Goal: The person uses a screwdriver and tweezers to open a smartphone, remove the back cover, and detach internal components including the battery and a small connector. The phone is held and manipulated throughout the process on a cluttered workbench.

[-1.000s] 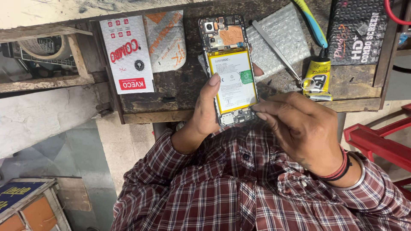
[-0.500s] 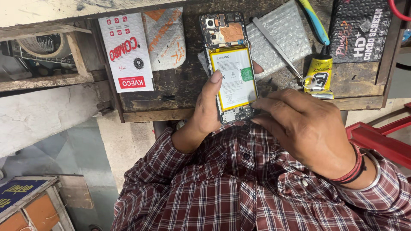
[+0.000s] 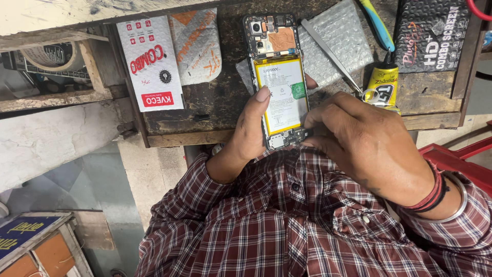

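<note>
An opened smartphone (image 3: 279, 77) with its back cover off shows a pale yellow battery and a circuit board at its top. It is held over a dark wooden workbench (image 3: 215, 110). My left hand (image 3: 251, 131) grips the phone from its left side, thumb resting on the battery. My right hand (image 3: 366, 141) is at the phone's lower right corner, fingertips pinched against the bottom edge. Whether the right fingers hold a small part cannot be seen.
A white and red flat package (image 3: 151, 61) and a bubble-wrap pouch (image 3: 197, 46) lie left of the phone. Metal tweezers (image 3: 328, 54) rest on bubble wrap (image 3: 343, 36), beside a yellow glue tube (image 3: 382, 84) and a black box (image 3: 430, 36). A red stool (image 3: 461, 156) stands at right.
The view has shifted slightly. My right hand has slid a little lower along the phone's bottom edge; my left hand keeps the same grip.
</note>
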Tool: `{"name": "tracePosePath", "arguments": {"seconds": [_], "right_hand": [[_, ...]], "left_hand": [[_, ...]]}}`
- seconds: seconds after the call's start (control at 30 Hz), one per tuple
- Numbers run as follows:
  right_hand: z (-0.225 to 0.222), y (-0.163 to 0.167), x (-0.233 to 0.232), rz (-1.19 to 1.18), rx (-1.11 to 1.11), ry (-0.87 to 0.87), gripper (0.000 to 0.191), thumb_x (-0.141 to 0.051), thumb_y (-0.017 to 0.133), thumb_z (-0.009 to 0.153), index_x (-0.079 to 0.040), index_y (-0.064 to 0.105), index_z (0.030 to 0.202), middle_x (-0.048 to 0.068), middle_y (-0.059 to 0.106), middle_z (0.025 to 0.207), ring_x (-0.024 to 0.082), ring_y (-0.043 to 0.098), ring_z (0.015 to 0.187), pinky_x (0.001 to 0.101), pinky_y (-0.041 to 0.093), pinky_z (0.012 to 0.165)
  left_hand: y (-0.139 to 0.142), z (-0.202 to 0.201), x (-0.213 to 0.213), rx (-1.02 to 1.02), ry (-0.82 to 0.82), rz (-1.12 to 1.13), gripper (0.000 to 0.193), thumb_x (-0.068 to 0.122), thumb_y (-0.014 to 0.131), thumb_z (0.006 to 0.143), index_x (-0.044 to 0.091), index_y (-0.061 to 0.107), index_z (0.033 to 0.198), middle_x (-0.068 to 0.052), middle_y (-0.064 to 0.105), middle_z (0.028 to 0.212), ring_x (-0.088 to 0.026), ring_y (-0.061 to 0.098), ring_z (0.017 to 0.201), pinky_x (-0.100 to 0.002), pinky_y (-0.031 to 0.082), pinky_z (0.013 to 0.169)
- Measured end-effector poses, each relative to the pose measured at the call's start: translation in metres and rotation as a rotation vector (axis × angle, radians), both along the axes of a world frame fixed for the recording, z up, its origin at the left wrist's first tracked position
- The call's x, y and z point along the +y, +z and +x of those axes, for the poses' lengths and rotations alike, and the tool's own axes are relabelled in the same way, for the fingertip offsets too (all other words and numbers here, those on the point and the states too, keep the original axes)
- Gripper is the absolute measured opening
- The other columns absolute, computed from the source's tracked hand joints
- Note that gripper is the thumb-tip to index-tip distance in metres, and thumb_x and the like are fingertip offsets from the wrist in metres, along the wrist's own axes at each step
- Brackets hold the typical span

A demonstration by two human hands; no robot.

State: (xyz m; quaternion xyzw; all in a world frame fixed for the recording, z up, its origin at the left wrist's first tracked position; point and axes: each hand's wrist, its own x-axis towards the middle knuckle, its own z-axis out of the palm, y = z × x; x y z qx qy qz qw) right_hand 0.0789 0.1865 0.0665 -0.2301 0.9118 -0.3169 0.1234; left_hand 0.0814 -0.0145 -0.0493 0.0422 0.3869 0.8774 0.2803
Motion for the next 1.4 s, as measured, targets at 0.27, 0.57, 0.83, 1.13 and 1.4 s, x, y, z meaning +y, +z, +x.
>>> {"name": "tracePosePath", "arguments": {"seconds": [0.27, 0.57, 0.83, 1.13, 1.4], "right_hand": [[-0.004, -0.005, 0.004, -0.042, -0.043, -0.005, 0.033, -0.019, 0.084, 0.077, -0.006, 0.066, 0.100, 0.007, 0.069, 0.098, 0.027, 0.072, 0.078, 0.0363, 0.056, 0.063], [-0.008, -0.018, 0.010, -0.133, -0.163, -0.019, 0.024, -0.021, 0.079, 0.084, -0.007, 0.066, 0.098, 0.005, 0.069, 0.092, 0.021, 0.072, 0.075, 0.0327, 0.055, 0.061], [-0.013, -0.034, 0.016, -0.237, -0.288, -0.044, 0.020, -0.019, 0.077, 0.086, -0.005, 0.067, 0.098, 0.005, 0.069, 0.091, 0.017, 0.071, 0.079, 0.0301, 0.055, 0.067], [-0.011, -0.044, 0.023, -0.436, -0.468, -0.081, 0.014, -0.013, 0.071, 0.094, -0.003, 0.064, 0.101, 0.004, 0.065, 0.094, 0.012, 0.062, 0.086, 0.0260, 0.052, 0.077], [-0.004, -0.034, 0.021, -0.310, -0.208, -0.096, 0.020, -0.013, 0.077, 0.090, -0.003, 0.065, 0.103, 0.005, 0.069, 0.100, 0.016, 0.071, 0.090, 0.0303, 0.057, 0.077]], "left_hand": [[-0.003, 0.001, -0.001, 0.004, 0.005, 0.001, 0.070, 0.055, 0.033, 0.115, -0.004, 0.046, 0.150, -0.012, 0.064, 0.120, -0.017, 0.066, 0.105, -0.031, 0.056, 0.095], [-0.004, 0.004, -0.001, -0.014, 0.014, 0.043, 0.065, 0.051, 0.030, 0.117, -0.002, 0.043, 0.151, -0.016, 0.056, 0.142, -0.021, 0.064, 0.116, -0.037, 0.056, 0.102], [-0.005, 0.000, 0.000, 0.004, 0.021, 0.063, 0.066, 0.050, 0.027, 0.115, 0.000, 0.041, 0.156, -0.019, 0.054, 0.144, -0.026, 0.062, 0.128, -0.041, 0.055, 0.110], [-0.001, 0.002, 0.001, -0.085, 0.044, 0.127, 0.065, 0.049, 0.028, 0.115, -0.003, 0.040, 0.152, -0.020, 0.054, 0.144, -0.028, 0.061, 0.127, -0.042, 0.054, 0.110], [-0.006, 0.003, 0.002, -0.013, 0.051, 0.042, 0.067, 0.049, 0.028, 0.115, -0.002, 0.039, 0.158, -0.019, 0.054, 0.146, -0.025, 0.061, 0.126, -0.040, 0.054, 0.110]]}}
